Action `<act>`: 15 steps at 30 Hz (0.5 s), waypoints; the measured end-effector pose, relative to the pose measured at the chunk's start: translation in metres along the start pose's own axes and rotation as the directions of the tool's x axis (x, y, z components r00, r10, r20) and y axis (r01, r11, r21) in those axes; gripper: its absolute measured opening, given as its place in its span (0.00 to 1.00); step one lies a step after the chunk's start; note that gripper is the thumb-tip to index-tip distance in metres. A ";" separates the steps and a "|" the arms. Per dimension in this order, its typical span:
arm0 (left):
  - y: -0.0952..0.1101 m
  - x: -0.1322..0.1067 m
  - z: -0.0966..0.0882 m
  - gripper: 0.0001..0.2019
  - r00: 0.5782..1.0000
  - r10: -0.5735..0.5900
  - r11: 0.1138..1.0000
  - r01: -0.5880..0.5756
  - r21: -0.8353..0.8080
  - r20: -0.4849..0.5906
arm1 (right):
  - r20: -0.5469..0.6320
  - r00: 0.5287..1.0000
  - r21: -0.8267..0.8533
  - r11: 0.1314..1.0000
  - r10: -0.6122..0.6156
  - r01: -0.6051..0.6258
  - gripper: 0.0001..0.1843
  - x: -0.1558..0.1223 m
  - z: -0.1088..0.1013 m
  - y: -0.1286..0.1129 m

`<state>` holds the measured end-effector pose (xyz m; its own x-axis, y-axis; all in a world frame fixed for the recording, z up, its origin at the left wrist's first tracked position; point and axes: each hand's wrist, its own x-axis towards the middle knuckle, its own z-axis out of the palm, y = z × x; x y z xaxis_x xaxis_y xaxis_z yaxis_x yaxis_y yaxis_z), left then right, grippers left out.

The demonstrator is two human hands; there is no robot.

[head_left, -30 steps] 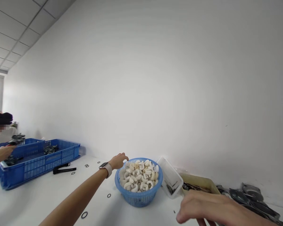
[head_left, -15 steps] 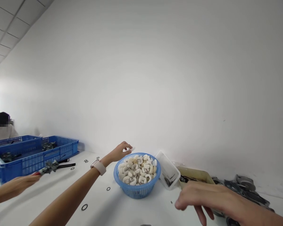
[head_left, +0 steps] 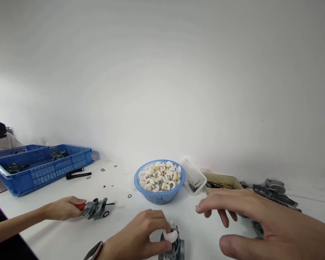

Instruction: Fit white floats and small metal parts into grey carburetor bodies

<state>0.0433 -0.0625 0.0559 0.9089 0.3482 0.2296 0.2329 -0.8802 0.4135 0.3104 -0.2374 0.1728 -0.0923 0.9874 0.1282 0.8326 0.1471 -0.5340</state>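
My left hand, with a watch on the wrist, pinches a white C-shaped float between thumb and fingertips. The float is at the top of a grey metal carburetor body at the bottom edge of the view; whether it is seated cannot be made out. My right hand hovers to the right of it, fingers and thumb apart, holding nothing. Beyond my hands stands a round blue basket heaped with white floats.
At left, another person's hand holds a red-handled tool at a second carburetor body. Blue crates stand behind. A white tray, a yellowish bin and dark metal parts lie right. Rubber rings dot the table.
My left hand has come back from beside the basket, bringing the float down to the carburetor body. The other person's hand with its carburetor body has moved right. The view has tilted slightly.
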 end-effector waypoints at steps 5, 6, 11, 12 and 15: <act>0.006 0.001 -0.002 0.06 0.997 -0.063 0.998 0.061 0.031 0.050 | 0.035 0.999 0.003 1.000 0.007 -0.007 0.21 0.003 -0.003 -0.007; 0.009 0.001 -0.004 0.06 0.996 -0.067 0.998 0.066 0.023 0.061 | 0.039 0.999 0.005 1.000 0.005 -0.005 0.21 0.004 -0.003 -0.007; 0.005 -0.009 0.001 0.15 0.994 -0.104 0.994 0.106 -0.032 0.044 | 0.049 0.998 -0.005 1.000 0.028 -0.028 0.22 0.007 -0.001 -0.005; 0.001 -0.012 0.005 0.18 0.992 -0.122 0.991 0.123 -0.044 0.031 | 0.052 0.998 -0.004 0.999 0.032 -0.032 0.22 0.007 -0.001 -0.005; -0.015 -0.018 0.014 0.24 0.977 -0.203 0.970 0.192 -0.147 -0.066 | 0.062 0.997 0.000 0.999 0.038 -0.038 0.23 0.008 0.001 -0.004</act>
<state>0.0283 -0.0600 0.0328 0.8174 0.5407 0.1987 0.3497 -0.7398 0.5748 0.3056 -0.2298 0.1752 -0.0941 0.9940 0.0556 0.8357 0.1092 -0.5382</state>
